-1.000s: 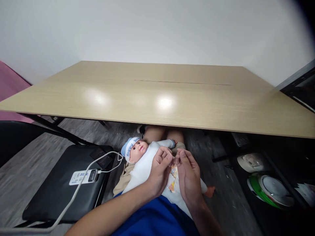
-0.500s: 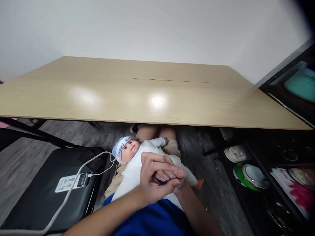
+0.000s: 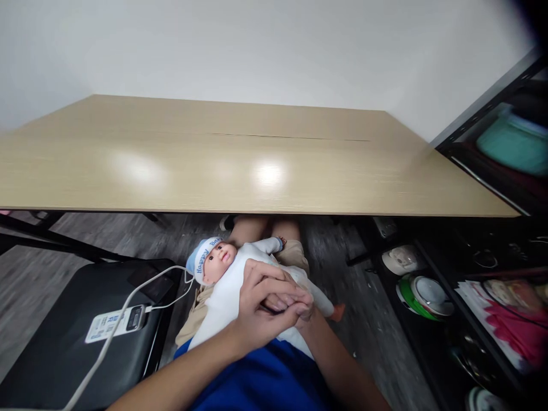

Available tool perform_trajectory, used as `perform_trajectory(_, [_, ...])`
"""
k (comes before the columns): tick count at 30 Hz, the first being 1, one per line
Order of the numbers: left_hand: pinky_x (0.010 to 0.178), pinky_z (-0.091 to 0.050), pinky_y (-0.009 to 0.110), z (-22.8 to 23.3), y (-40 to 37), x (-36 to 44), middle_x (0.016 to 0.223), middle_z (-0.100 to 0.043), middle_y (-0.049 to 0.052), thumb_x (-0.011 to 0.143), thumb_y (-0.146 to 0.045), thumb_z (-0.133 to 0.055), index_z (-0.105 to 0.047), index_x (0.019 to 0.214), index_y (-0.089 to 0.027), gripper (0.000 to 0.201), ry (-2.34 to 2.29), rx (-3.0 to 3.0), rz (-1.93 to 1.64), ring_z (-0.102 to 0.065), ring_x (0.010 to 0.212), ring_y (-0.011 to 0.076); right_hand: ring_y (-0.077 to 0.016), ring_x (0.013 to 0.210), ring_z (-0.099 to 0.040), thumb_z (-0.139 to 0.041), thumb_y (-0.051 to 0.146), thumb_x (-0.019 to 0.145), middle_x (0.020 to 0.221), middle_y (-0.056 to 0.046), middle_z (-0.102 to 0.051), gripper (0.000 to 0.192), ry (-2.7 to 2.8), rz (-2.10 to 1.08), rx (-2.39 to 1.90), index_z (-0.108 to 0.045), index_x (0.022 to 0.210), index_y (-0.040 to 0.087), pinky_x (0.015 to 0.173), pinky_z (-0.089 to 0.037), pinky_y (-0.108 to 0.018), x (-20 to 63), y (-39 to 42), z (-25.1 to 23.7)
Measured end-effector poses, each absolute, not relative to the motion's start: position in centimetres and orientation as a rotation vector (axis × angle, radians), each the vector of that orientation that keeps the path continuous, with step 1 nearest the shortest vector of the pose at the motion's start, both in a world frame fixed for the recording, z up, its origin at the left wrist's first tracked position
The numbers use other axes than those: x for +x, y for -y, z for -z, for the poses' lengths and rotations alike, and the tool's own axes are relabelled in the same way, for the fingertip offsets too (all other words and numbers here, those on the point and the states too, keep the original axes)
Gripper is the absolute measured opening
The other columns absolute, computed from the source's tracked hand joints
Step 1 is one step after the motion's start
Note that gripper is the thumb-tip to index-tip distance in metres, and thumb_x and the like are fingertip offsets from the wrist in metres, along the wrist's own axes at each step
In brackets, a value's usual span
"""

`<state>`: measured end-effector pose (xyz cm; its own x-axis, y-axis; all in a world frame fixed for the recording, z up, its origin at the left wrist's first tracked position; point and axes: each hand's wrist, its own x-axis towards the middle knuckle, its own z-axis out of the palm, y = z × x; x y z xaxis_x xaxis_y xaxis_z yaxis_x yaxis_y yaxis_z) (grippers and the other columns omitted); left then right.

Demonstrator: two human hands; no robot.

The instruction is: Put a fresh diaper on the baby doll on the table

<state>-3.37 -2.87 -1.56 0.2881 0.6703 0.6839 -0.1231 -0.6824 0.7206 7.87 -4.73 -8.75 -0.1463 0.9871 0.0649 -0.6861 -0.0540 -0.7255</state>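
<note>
My left hand [image 3: 259, 302] and my right hand [image 3: 302, 308] are clasped together above my lap. The left fingers lie across the right hand, and the right fingers curl inside the left. Whether anything is between the palms is hidden. Under them a baby doll [image 3: 235, 285] lies on its back across my thighs, its head to the left and a foot out to the right. It wears white clothing and a blue and white cap [image 3: 203, 258] lettered "Happy Baby". My hands and forearms cover part of its body.
A wooden table [image 3: 214, 188] spans the front, its edge above my knees. At left, a black stool [image 3: 55, 342] bears a white power bank [image 3: 115, 323] with a white cable [image 3: 103, 354]. Black shelving [image 3: 398, 325] at right holds a green and white round item [image 3: 423, 297] and papers.
The view has turned slightly right, so table, stool and doll sit further left. My hands stay clasped, with the fingers folded a little closer together.
</note>
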Motion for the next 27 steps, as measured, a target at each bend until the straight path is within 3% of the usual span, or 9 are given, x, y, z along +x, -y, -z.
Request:
perform_trajectory(3, [0.077,-0.053,0.028,2.4,2.2,-3.3,0.093,-0.066,0.003,0.100,-0.033,-0.084,-0.082,0.102,-0.026,0.008,-0.584,1.371,-1.385,-0.063,0.084,0.0156,-0.0114,0.055,-0.027,-0.097,0.079,0.067,0.060,0.006,-0.032,0.084,0.638,-1.711,-0.368,-0.033,0.066,0.024,0.053,-0.026,-0.029,7.9,4.6,6.8])
perform_trajectory(6, [0.066,-0.047,0.022,2.5,1.3,-2.8,0.081,-0.056,-0.001,0.094,-0.049,-0.090,-0.076,0.090,-0.020,0.032,-0.723,0.802,-1.329,-0.052,0.071,0.0106,-0.0091,0.058,-0.027,-0.096,0.066,0.081,0.067,0.007,-0.032,0.073,0.528,-1.728,-0.290,-0.039,0.072,0.021,0.056,-0.026,-0.025,7.6,4.3,5.0])
perform_trajectory(9, [0.064,-0.047,0.019,1.9,0.8,-2.4,0.075,-0.052,-0.003,0.084,-0.053,-0.097,-0.067,0.083,-0.018,0.046,-0.738,0.509,-1.250,-0.048,0.067,0.0088,-0.0094,0.061,-0.036,-0.083,0.061,0.096,0.073,0.005,-0.042,0.053,0.552,-1.605,-0.418,-0.053,0.079,0.022,0.060,-0.036,-0.024,7.1,4.1,4.3])
perform_trajectory(12, [0.059,-0.046,0.019,1.4,0.7,-2.2,0.075,-0.053,-0.003,0.079,-0.051,-0.101,-0.061,0.078,-0.018,0.052,-0.700,0.422,-1.217,-0.047,0.065,0.0083,-0.0124,0.067,-0.054,-0.068,0.049,0.110,0.080,0.001,-0.059,0.029,0.765,-1.308,-0.686,-0.071,0.099,0.023,0.070,-0.050,-0.028,7.1,4.4,4.2])
perform_trajectory(16, [0.070,-0.051,0.020,1.5,0.7,-2.2,0.077,-0.053,-0.003,0.081,-0.045,-0.101,-0.062,0.078,-0.017,0.048,-0.668,0.423,-1.256,-0.049,0.071,0.0091,-0.0168,0.092,-0.073,-0.071,0.026,0.108,0.101,-0.002,-0.077,0.009,1.151,-0.627,-1.102,-0.079,0.113,0.026,0.086,-0.061,-0.031,8.0,5.2,3.4])
perform_trajectory(20, [0.076,-0.049,0.021,2.0,0.7,-2.2,0.076,-0.050,-0.003,0.086,-0.046,-0.098,-0.064,0.078,-0.017,0.045,-0.657,0.484,-1.265,-0.046,0.075,0.0101,-0.0165,0.094,-0.077,-0.076,0.008,0.100,0.103,-0.001,-0.080,0.022,1.322,-0.176,-1.185,-0.078,0.112,0.026,0.090,-0.064,-0.031,8.8,5.7,1.8])
perform_trajectory(27, [0.085,-0.048,0.027,2.2,1.8,-1.9,0.088,-0.061,0.001,0.083,-0.049,-0.099,-0.069,0.081,-0.018,0.043,-0.700,0.608,-1.211,-0.055,0.088,0.0149,-0.0154,0.096,-0.078,-0.080,0.000,0.095,0.106,-0.001,-0.082,0.038,1.407,0.073,-1.187,-0.078,0.121,0.027,0.089,-0.066,-0.031,9.1,6.2,1.1])
